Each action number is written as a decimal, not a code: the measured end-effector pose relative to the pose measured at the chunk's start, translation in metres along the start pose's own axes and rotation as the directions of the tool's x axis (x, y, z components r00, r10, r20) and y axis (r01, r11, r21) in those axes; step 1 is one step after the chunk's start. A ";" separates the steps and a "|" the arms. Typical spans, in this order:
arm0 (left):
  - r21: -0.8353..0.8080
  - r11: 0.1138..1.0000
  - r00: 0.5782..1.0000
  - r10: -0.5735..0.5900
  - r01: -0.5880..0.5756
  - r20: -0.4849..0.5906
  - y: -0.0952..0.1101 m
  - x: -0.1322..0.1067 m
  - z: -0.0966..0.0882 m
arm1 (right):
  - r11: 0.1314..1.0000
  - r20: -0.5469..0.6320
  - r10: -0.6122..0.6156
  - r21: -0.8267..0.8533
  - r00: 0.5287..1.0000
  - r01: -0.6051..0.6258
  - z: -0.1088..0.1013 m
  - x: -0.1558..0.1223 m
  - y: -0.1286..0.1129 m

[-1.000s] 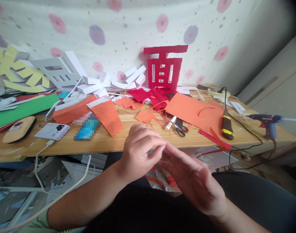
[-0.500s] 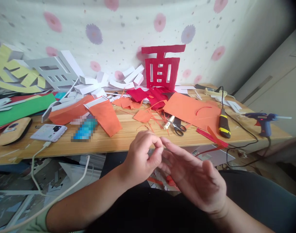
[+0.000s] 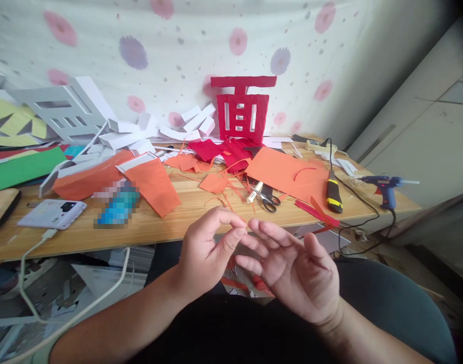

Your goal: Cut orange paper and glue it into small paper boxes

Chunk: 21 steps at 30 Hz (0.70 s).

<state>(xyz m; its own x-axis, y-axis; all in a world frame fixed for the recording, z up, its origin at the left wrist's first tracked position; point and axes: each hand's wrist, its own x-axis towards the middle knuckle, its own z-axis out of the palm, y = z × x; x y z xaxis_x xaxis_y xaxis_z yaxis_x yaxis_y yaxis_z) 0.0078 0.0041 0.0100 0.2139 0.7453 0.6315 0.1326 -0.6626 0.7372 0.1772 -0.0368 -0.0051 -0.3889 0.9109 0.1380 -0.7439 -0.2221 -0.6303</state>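
Note:
My left hand (image 3: 204, 253) hovers in front of the wooden table's edge (image 3: 140, 235), its thumb and forefinger closed in a pinch right at the fingertips of my right hand (image 3: 295, 273). Whatever is in the pinch is too small to see. My right hand is open, fingers stretched out and slightly spread, palm turned up and leftward, holding nothing. Both hands are above my lap, apart from the table. Nearest on the table are scissors (image 3: 269, 199) and orange paper scraps (image 3: 214, 183).
A red cut-out character (image 3: 241, 108) stands against the flowered wall. Orange sheets (image 3: 288, 172), a black-yellow knife (image 3: 333, 194), a blue glue gun (image 3: 383, 184) with its cord, a white phone (image 3: 51, 213) on a cable, a green sheet (image 3: 22, 169) and white foam pieces (image 3: 132, 136) crowd the table. Paper offcuts litter the floor.
My left thumb and forefinger have curled from pressing on my right fingers into a ring-shaped pinch at their tips. My right fingers have spread a little. The view has shifted rightward.

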 end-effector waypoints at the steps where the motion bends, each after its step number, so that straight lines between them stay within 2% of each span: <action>1: -0.011 1.000 1.000 -0.002 0.002 0.005 -0.001 0.000 0.000 | 1.000 0.003 0.003 -0.002 1.000 -0.003 0.000 0.001 0.000; 4: -0.007 0.997 0.997 0.077 -0.077 -0.003 -0.002 0.003 0.000 | 1.000 0.010 0.007 0.006 1.000 -0.007 -0.001 0.002 0.002; 8: 0.231 0.942 0.964 0.261 -0.243 -0.053 0.001 0.009 0.002 | 0.999 -0.008 0.011 0.032 1.000 -0.011 0.000 0.003 0.005; 12: 0.372 0.894 0.954 0.293 -0.250 -0.064 0.004 0.012 0.002 | 0.998 0.006 0.040 0.044 0.999 -0.040 0.002 0.003 0.007; 16: 0.467 0.828 0.930 0.367 -0.309 -0.035 0.005 0.013 0.002 | 0.997 0.027 0.035 0.073 0.999 -0.037 0.003 0.005 0.009; 18: 0.462 0.831 0.928 0.371 -0.310 -0.044 0.004 0.012 0.004 | 0.996 0.037 0.031 0.085 0.999 -0.034 0.003 0.006 0.009; 21: 0.356 0.897 0.947 0.311 -0.264 -0.082 0.002 0.009 0.005 | 0.996 0.051 0.019 0.090 0.999 -0.023 0.003 0.006 0.007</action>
<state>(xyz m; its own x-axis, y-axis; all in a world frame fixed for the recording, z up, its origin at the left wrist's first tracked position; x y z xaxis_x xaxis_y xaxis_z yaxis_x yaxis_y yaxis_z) 0.0150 0.0094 0.0157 0.1644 0.5058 0.8468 0.4070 -0.8168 0.4089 0.1679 -0.0344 -0.0062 -0.4299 0.8877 0.1647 -0.7806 -0.2737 -0.5620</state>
